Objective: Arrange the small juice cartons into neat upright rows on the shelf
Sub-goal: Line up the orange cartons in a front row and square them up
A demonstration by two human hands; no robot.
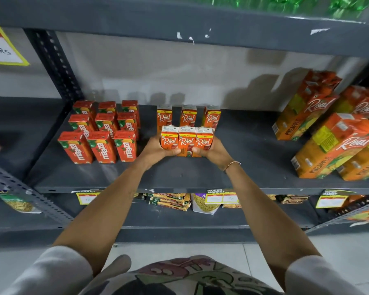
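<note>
I have left hand [158, 146] and right hand [209, 150] clamping the front row of three Real cartons [187, 141] from either end | row upright, long axis left–right, mid-shelf [200, 177] | back row [188, 116] just behind – loosely spaced | both hands equally near

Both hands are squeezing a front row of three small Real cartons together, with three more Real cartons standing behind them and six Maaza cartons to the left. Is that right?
Not quite. The head view shows nine Maaza cartons, in three rows of three, not six. The rest holds: the left hand and right hand press a front row of three Real cartons, with three more Real cartons standing behind.
</note>
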